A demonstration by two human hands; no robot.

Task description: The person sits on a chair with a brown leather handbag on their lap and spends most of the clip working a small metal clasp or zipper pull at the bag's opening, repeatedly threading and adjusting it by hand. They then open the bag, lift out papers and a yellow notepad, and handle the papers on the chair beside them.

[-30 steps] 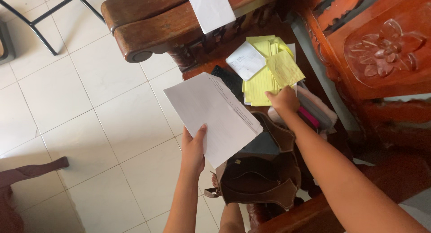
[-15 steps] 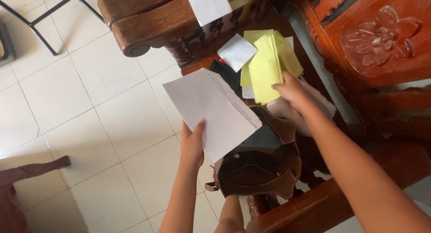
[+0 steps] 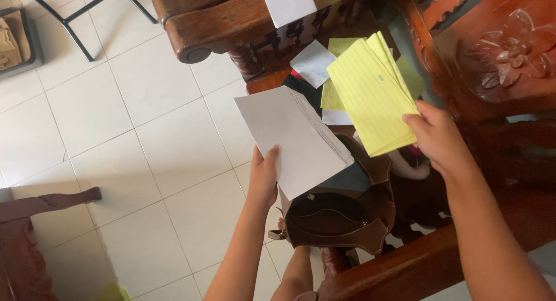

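Observation:
My left hand (image 3: 264,176) grips a stack of white paper sheets (image 3: 292,136) by its lower edge, holding it over an open brown leather bag (image 3: 341,217). My right hand (image 3: 439,137) holds a stack of yellow lined sheets (image 3: 370,92) lifted above the wooden seat, to the right of the white stack. More yellow sheets (image 3: 331,97) and a white sheet (image 3: 313,62) lie on the seat beneath.
A carved dark wooden armchair (image 3: 498,52) surrounds the bag; its armrest (image 3: 220,20) carries another white sheet (image 3: 286,4). White floor tiles (image 3: 133,139) spread to the left. Black metal legs (image 3: 87,11) stand at top left, dark wooden furniture (image 3: 29,231) at bottom left.
My right hand has picked the yellow stack up off the seat and raised it toward me. The left hand keeps the white stack, shifted slightly.

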